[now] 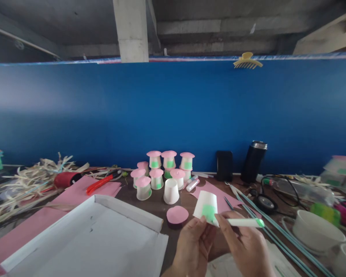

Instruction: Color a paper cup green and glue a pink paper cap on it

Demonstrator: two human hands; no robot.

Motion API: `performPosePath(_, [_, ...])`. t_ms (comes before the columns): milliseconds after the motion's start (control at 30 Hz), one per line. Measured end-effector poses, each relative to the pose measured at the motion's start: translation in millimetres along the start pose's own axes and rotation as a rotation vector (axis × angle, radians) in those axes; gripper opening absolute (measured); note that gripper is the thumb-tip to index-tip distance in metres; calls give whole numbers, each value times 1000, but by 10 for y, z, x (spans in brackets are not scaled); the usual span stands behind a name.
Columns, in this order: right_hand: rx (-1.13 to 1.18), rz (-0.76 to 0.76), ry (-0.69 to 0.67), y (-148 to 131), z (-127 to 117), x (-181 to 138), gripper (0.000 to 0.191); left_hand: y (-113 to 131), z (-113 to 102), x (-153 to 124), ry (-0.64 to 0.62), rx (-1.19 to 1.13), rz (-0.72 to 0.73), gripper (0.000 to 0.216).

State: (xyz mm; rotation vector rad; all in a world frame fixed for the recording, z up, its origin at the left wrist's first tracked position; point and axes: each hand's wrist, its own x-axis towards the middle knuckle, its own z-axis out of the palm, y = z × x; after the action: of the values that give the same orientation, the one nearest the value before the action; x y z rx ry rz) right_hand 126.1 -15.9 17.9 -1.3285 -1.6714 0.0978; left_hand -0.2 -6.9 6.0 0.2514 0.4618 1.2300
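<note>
Between my hands is a white paper cup (205, 200) with a bright green patch on its side. My left hand (193, 242) grips the cup by its lower end. A white marker with a green end (245, 222) is in the fingers of my right hand (243, 244), and its tip end is against the cup near the green patch. Just behind my hands lies a round pink paper disc (177, 214). Farther back stands a plain white cup (171, 191), upside down. Several upturned cups with pink tops (157, 179) and green patches are grouped and stacked behind it.
A large white box tray (83, 238) lies at left, on pink paper sheets (31, 231). Red-handled scissors (99, 184) and shredded strips (54, 173) are beyond it. At right are a black flask (253, 161), a phone (224, 165), pale blue cords (276, 227) and a white bowl (317, 231).
</note>
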Motion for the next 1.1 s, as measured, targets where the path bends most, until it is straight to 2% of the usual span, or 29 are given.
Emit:
performPosePath(200, [20,-7,118,53,-4,-9,22,-3,3,-7,54,-2,3,4])
performPosePath(600, [-39,-12,42,31,10,12,21,-20,-21,-19,33,-24,9,4])
performPosePath(800, [-47,4,86,22,-9,20,26,-16,3,-16,34,-12,7,4])
performPosePath(933, [-43,3,35,25,-11,26,26,-27,-14,-3,51,-27,11,3])
performPosePath(1100, [-29,-3,46,28,-4,25,26,-30,-39,2,36,-26,8,5])
